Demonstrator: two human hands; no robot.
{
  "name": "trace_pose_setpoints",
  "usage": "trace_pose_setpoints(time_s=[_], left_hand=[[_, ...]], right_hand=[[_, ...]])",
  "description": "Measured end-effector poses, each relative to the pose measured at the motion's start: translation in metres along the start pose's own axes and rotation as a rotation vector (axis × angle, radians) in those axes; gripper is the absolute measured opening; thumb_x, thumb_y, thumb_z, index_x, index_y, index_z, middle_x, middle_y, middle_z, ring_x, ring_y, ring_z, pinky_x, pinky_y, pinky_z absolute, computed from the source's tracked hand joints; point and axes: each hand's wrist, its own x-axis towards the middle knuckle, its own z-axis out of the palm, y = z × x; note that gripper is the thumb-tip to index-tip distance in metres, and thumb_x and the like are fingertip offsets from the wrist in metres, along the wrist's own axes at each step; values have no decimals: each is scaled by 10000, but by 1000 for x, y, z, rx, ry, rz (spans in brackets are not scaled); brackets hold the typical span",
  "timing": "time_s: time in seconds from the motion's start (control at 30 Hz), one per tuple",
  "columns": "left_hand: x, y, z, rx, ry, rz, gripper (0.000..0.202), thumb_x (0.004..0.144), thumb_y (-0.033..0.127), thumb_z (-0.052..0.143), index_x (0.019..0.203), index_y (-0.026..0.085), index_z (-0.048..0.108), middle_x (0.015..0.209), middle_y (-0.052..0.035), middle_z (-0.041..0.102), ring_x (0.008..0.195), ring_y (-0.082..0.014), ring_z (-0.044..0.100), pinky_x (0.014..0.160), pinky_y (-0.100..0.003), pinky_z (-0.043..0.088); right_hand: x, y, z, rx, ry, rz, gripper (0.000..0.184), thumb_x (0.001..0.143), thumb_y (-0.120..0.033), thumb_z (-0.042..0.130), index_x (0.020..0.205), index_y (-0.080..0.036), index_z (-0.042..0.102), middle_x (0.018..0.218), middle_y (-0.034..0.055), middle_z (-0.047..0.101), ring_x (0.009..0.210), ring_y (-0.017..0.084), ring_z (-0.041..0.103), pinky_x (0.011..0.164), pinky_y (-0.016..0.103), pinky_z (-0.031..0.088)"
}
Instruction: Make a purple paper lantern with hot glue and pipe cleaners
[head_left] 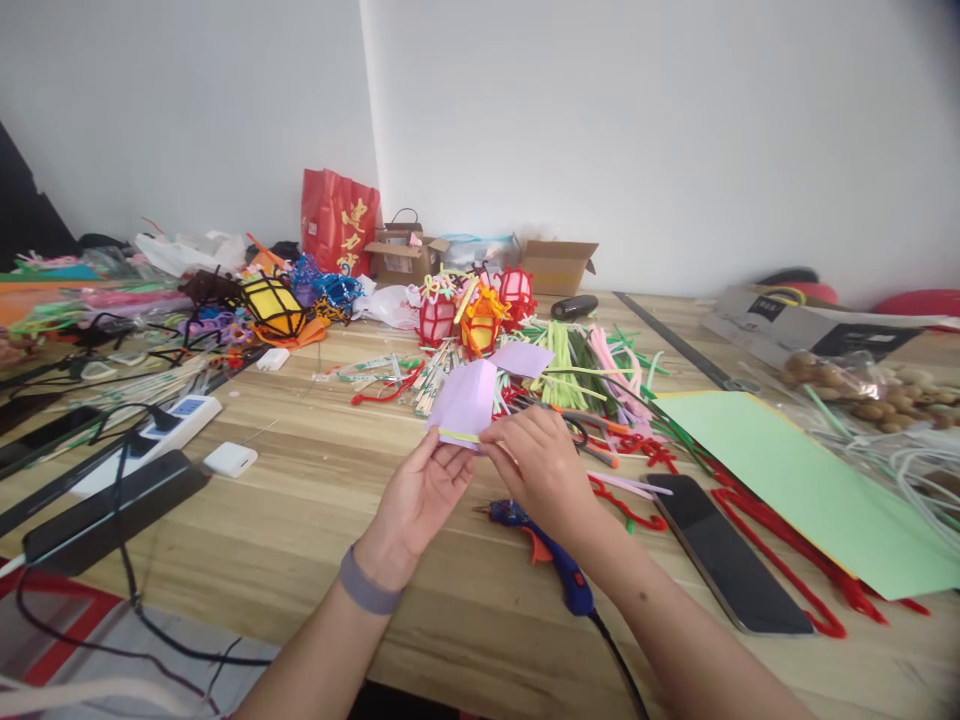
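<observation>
Head cam: purple paper (pixel 463 393) w/ yellow strip (pixel 458 436) beyond L hand (pixel 420 495) & R hand (pixel 546 468), both pinched on near edge.

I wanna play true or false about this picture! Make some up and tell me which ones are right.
1. The left hand holds purple paper. True.
2. The right hand holds the blue glue gun. False: the glue gun lies on the table, and the right hand is at the paper's edge.
3. A red bag stands near the wall. True.
4. The green sheet is left of the black phone. False: the sheet is right of the phone.
5. A band circles the left wrist. True.
</observation>
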Motion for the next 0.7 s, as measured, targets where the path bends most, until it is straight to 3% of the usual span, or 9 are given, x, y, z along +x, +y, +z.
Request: trace_pose_setpoints(time_s=[0.3,0.4,0.5,0.6,0.7], left_hand=[[-2,-2,1,-37,-43,17,212,916,267,495,882,140,661,850,-65,696,753,-129,652,680,-240,534],[-3,-6,1,10,-90,105,59,818,128,611,843,157,655,860,-41,690,770,-119,641,715,-221,525],[-2,-6,-2,73,-108,118,164,742,-7,609,769,151,640,796,-24,675,706,-99,618,696,-202,512],[-2,1,-6,14,-47,58,152,758,0,571,694,134,604,701,-22,649,664,-114,614,680,-240,522],[-3,12,-7,-75,-24,3,146,784,16,519,732,120,607,720,-47,662,702,-146,636,681,-281,535]], right_hand=[[-4,-6,6,15,2,59,202,922,-259,500,778,-203,629,751,29,655,755,193,518,716,331,333],[-5,-9,6,-46,-17,34,213,926,-250,493,772,-196,629,769,37,661,766,197,514,733,341,330],[-6,-9,7,-47,-12,24,202,928,-262,498,790,-204,633,773,36,664,770,196,515,747,344,337],[-6,-3,10,41,63,37,139,896,-311,562,922,-198,639,885,61,675,846,210,546,778,350,380],[-5,9,11,185,168,42,142,876,-275,593,989,-196,629,966,85,663,921,215,579,803,354,438]])
